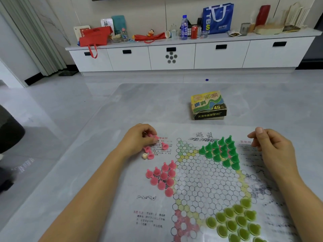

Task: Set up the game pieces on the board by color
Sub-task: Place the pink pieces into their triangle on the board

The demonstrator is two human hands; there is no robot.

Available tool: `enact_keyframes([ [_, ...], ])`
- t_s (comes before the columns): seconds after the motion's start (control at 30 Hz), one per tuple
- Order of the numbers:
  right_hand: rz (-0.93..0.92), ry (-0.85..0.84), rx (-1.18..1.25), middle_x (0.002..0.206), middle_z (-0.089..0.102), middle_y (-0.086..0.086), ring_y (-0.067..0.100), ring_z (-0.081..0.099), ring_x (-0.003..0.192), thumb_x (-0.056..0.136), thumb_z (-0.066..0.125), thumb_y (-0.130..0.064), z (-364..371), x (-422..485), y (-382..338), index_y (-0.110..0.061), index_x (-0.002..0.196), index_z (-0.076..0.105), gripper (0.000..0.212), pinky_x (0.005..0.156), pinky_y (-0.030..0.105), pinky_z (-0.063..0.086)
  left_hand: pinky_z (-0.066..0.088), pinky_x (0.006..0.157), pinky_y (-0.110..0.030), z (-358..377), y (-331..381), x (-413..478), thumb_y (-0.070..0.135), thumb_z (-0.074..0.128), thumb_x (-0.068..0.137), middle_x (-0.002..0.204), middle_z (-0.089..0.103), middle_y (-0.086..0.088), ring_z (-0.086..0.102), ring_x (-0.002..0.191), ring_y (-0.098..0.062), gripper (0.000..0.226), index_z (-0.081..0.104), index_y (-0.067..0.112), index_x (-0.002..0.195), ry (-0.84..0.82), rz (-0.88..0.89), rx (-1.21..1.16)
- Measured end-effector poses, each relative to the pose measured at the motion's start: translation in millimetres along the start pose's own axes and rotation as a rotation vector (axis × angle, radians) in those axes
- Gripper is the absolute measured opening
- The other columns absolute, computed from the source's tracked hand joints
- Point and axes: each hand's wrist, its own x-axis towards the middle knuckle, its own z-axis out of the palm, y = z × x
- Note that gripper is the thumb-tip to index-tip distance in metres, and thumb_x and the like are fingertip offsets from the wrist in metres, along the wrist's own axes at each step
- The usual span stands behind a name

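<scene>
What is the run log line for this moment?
left hand: fingers on pink piece | right hand: empty | pink pieces lying loose | green corner: filled

Likely a home living room: white cabinet [174,56] cluttered with bags, bottles, toys.

blue tote bag [218,18] and red can [194,32] on white cabinet [174,57].
</scene>
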Motion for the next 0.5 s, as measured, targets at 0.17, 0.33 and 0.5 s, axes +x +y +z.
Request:
enact_keyframes([
  [0.17, -0.021, -0.018, 0.014, 0.064, 0.059, -0.005, 0.0, 0.05, 0.057, 0.093, 0.045, -0.031, 0.3, -1.2, -4.5, -0.018, 0.078, 0.064, 0.027, 0.053, 0.006, 0.037, 0.05, 0.069, -0.028, -0.3, -0.7, -10.2, 0.012, 0.072, 0.075, 0.078, 0.062, -0.003, 0.059, 0.07, -0.016, 0.011, 0.065, 0.021, 0.074, 0.077, -0.068, -0.284],
  [0.33, -0.08, -0.149, 0.122, 0.07, 0.065, -0.017, 0.001, 0.055, 0.064, 0.09, 0.052, -0.02, -1.6, -7.5, -32.6, -0.031, 0.081, 0.062, 0.017, 0.059, 0.007, 0.044, 0.046, 0.053, -0.014, -9.5, 25.6, -36.3, 0.015, 0.067, 0.075, 0.061, 0.063, 0.008, 0.055, 0.056, -0.006, 0.004, 0.063, 0.015, 0.077, 0.217, -0.097, -0.792],
  [0.5, -0.212, -0.495, 0.075, 0.076, 0.066, 0.0, 0.006, 0.061, 0.074, 0.08, 0.062, -0.01, 10.9, -29.9, -81.9, -0.032, 0.085, 0.062, 0.022, 0.062, 0.007, 0.048, 0.041, 0.049, -0.018, -4.3, 59.7, -61.3, 0.027, 0.068, 0.061, 0.062, 0.063, 0.006, 0.054, 0.053, -0.007, 0.023, 0.062, 0.013, 0.078, 0.065, -0.094, -0.866],
])
